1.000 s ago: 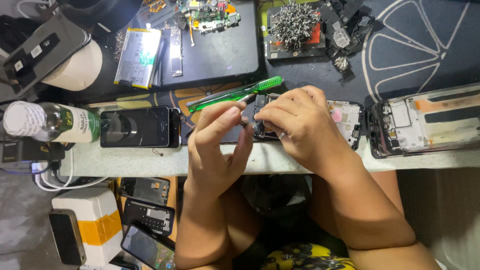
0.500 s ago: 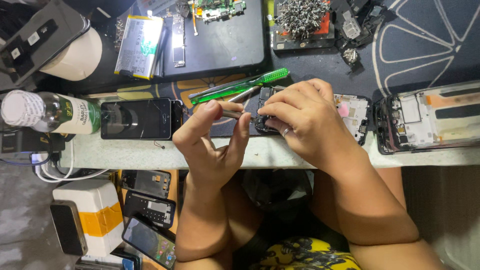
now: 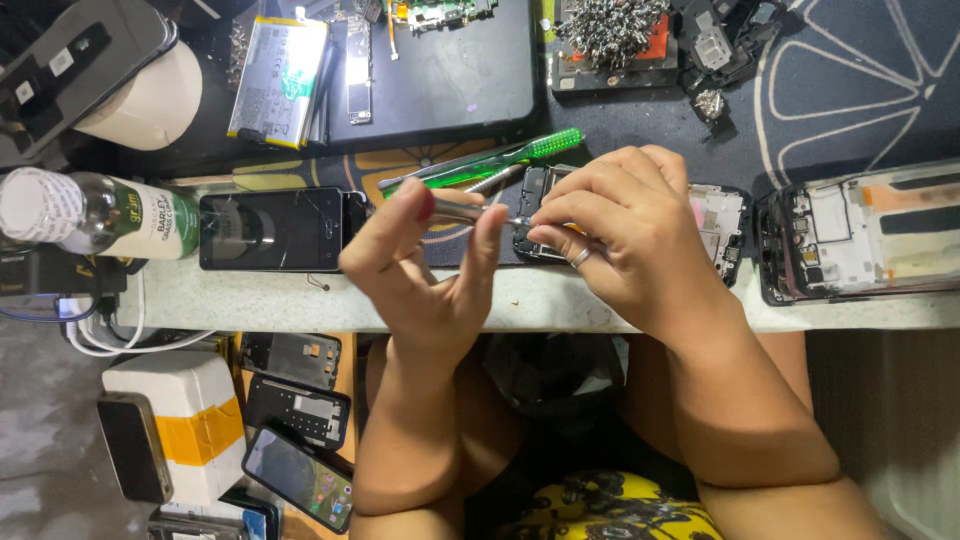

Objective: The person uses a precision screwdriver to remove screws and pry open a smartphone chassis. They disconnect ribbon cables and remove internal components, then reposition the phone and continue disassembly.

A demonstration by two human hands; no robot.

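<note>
Running left to right, a pale stone counter (image 3: 300,295) carries dark mats, an intact phone (image 3: 275,230), a bottle (image 3: 100,215) at the left and an opened phone frame (image 3: 860,240) at the right. Near its edge, the left hand (image 3: 425,270) pinches metal tweezers (image 3: 475,212), while the right hand (image 3: 625,235) curls closed over a stripped phone (image 3: 715,225) on the mat. Green screwdrivers (image 3: 500,160) lie just beyond. Below the counter, a yellow-taped white box (image 3: 185,420) and spare phones sit above grey floor.

Left on the bench: a glass bottle (image 3: 110,215) lying flat beside an intact black phone (image 3: 272,230). Farther back, a battery (image 3: 277,80), a pile of screws (image 3: 612,32). At right, an opened phone frame (image 3: 860,240).
</note>
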